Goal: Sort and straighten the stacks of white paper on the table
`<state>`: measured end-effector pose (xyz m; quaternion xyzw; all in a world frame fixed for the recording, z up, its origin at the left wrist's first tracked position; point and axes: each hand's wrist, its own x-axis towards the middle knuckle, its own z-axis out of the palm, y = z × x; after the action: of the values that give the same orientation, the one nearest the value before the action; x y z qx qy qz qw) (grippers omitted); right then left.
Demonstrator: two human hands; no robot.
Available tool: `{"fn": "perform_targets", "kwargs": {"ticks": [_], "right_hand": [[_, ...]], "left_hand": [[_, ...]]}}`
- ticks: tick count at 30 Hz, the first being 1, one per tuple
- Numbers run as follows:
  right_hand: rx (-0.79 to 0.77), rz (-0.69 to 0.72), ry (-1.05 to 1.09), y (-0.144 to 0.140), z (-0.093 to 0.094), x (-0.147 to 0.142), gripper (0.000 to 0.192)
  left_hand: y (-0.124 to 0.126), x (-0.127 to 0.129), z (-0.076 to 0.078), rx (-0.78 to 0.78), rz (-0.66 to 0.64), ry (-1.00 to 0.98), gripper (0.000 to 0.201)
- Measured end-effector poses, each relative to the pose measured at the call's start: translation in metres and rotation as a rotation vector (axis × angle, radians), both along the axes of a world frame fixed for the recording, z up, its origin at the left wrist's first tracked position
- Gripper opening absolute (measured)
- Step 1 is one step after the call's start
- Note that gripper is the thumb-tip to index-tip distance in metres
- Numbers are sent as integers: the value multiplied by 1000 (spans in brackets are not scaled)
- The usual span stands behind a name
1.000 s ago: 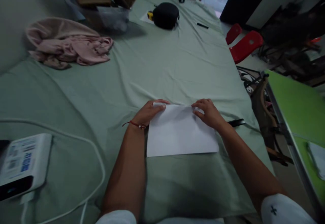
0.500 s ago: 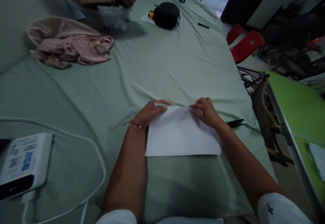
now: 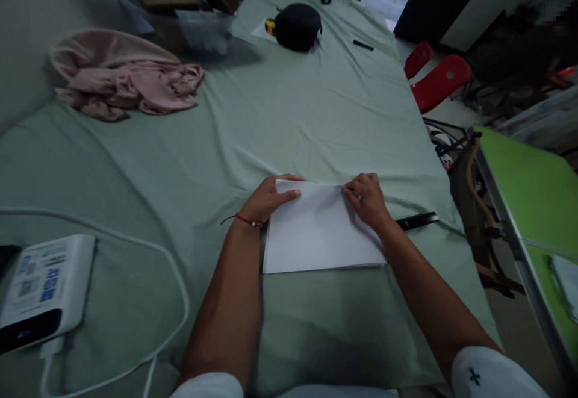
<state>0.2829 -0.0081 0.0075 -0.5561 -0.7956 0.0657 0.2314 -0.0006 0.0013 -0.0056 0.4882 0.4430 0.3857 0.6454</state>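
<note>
Fingers [image 3: 289, 194] of the left hand [image 3: 270, 200] lie flat, pressing the far left corner of the white paper [image 3: 318, 232]; those of the right hand [image 3: 368, 198] press its far right corner. Neither hand grips. The paper lies folded on the green-covered worktop [image 3: 289, 115], directly before the person. Judgement: one fold is laid and its far edge is being creased; any further folds remain. A black pen [image 3: 418, 221] lies just right of the paper. Well apart: pink cloth [image 3: 130, 82], black pouch [image 3: 297, 26], white device [image 3: 40, 286].
</note>
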Motion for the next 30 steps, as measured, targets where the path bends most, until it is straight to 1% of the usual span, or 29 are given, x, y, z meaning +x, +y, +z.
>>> {"fn": "perform_targets", "kwargs": {"ticks": [2,3,4,6,8,11,14,16,18,19,21,22,24,25,26,27,28,30], "right_hand": [[15,-78,-39,-4,-6,-7,20],[32,-121,-49,-6,-9,-11,23],[54,-155,-51,-9,-12,-14,30],[74,-167,-36,-11,-19,-18,44],[43,-128,-8,-12,-25,-16,46],[-10,-90,37,-9,-32,-1,38],[36,-122,102,-8,-37,20,36],[55,-211,184,-10,-39,31,40],[57,-346,341,-14,-39,38,51],[24,-405,448,-17,-39,40,60],[-122,-463,681,-23,-38,42,70],[-230,-455,792,-26,-38,42,68],[-464,-389,971,-31,-37,42,57],[-556,-359,1026,-33,-37,42,52],[-606,-340,1059,-34,-37,41,48],[-595,-334,1065,-35,-39,41,45],[-530,-339,1038,-35,-40,40,43],[-321,-375,903,-35,-43,37,40]], "left_hand": [[1,1,-2,-14,1,5,52],[1,2,-3,-16,-7,8,52],[2,2,-3,-11,-19,11,51],[2,3,-3,19,-43,14,49],[3,4,-3,56,-48,9,47],[3,3,-3,71,-25,1,45],[2,0,-2,39,23,-7,47],[1,-2,-1,10,71,-17,50],[0,-4,0,-7,127,-22,52],[-1,-4,2,-10,153,-23,52],[-3,-5,4,-9,194,-18,55],[-4,-5,5,-5,206,-12,57],[-5,-6,6,4,224,10,60],[-5,-6,6,4,232,23,61],[-4,-5,5,-1,242,37,63],[-3,-5,3,-8,252,53,66],[-2,-4,1,-16,263,67,68],[1,-1,-5,-17,287,80,70]]}}
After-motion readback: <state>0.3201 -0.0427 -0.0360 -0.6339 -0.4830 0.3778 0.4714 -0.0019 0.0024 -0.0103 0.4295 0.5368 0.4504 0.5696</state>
